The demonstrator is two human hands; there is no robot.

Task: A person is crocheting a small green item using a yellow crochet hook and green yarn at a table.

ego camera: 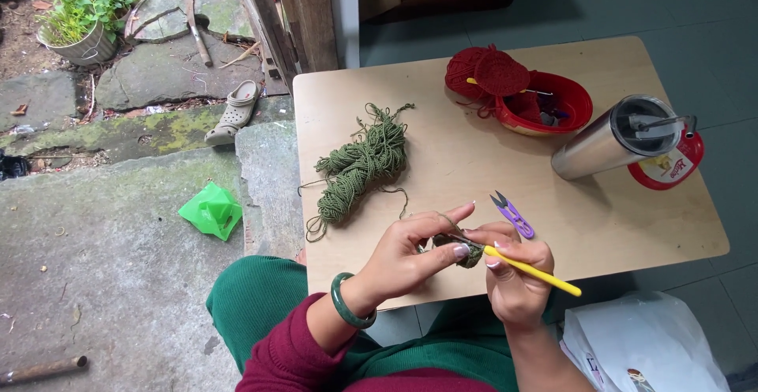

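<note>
Head-cam view, looking down at a seated person crocheting. Far left, on the ground: potted plant (85, 1), a sandal (234, 112), green plastic bag (212, 210). Pale wood surface (632, 226) sits over the lap. On it, a loose green yarn hank (361, 167), w/ a strand trailing toward the hands so it feeds freely. Left hand (407, 258), green bangle at wrist, fingers pinching a small green crochet piece (462, 247) to steady it. Right hand (515, 277) fingers grasp a yellow crochet hook (533, 272), tip at the piece. Purple snips (513, 215) lie just beyond. Farther right: red bowl (570, 100) w/ red yarn, steel tumbler (612, 138) on its side.
</note>
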